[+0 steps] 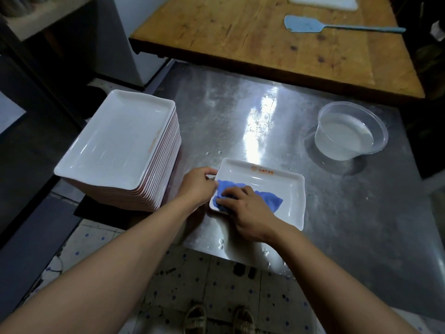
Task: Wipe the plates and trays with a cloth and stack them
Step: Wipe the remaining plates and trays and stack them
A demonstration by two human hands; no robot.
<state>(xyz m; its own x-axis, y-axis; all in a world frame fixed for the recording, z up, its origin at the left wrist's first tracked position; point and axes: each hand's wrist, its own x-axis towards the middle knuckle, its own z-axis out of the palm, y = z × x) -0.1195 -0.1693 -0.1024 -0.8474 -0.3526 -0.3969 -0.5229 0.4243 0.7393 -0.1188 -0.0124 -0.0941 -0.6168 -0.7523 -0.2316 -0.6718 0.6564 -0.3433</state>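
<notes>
Wiping is the step in hand: the right hand presses down on a crumpled blue cloth, fingers curled over its near-left part, inside a small white tray. The left hand pinches the left rim of the same tray, thumb and fingers closed on the edge, steadying it. The tray lies flat on the steel desk, close to the desk's near edge, with orange print along its far rim. Taking this tray as the landmark: the cloth covers its left and middle floor, while its right part is bare. Just to the left of the tray stands a tall stack of trays, larger and white; the top one shows a faint orange streak near its right rim. Well beyond the tray to the right sits a clear tub of water. Farther behind it, on a wooden table, lies a blue spatula. To do the step well, keep the rim grip firm so the tray does not slide on the wet steel, sweep the cloth across to the bare right side, and work it into the corners and up the sloped walls. Droplets on the desk suggest the underside may also need a pass before stacking.
</notes>
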